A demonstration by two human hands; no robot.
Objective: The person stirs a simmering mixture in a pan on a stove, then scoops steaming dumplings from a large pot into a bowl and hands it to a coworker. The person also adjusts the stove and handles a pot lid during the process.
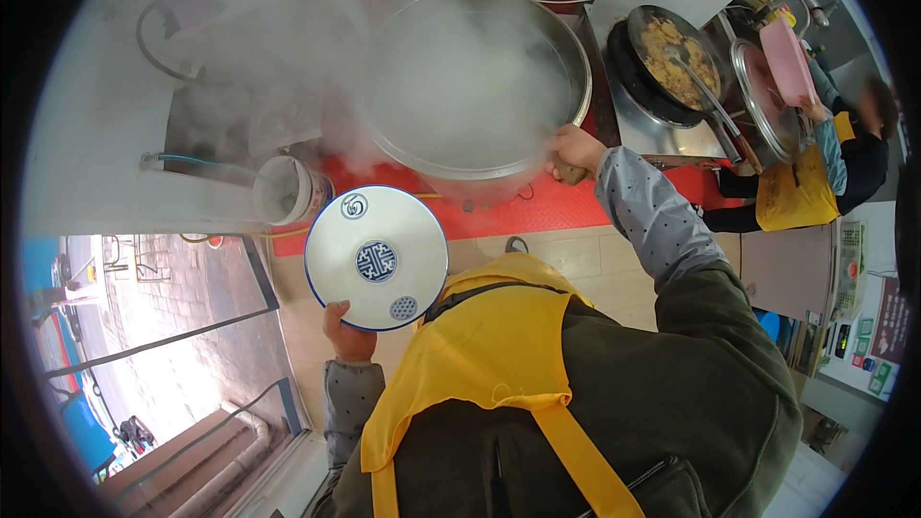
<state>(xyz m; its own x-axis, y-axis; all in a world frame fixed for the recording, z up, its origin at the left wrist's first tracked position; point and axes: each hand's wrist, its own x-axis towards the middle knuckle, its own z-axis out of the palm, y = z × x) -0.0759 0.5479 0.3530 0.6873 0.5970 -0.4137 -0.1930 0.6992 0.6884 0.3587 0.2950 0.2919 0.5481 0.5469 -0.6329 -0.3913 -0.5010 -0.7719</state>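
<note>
My left hand (350, 333) grips the lower rim of a white ceramic plate or shallow bowl (376, 257) with a blue edge and blue patterns. Nothing lies on its face. My right hand (575, 152) is closed around a wooden handle (568, 170) at the near right rim of a large metal pot (579, 97). Thick steam covers the pot's inside, so the far end of that handle's tool and most of the contents are hidden.
Right of the pot, a black wok (673, 61) of browned food holds a metal ladle (701, 83). Beyond, a co-worker (856, 151) holds a pink plastic basin (786, 61) near a large metal lid (766, 97). A white bucket (284, 191) stands left of the pot.
</note>
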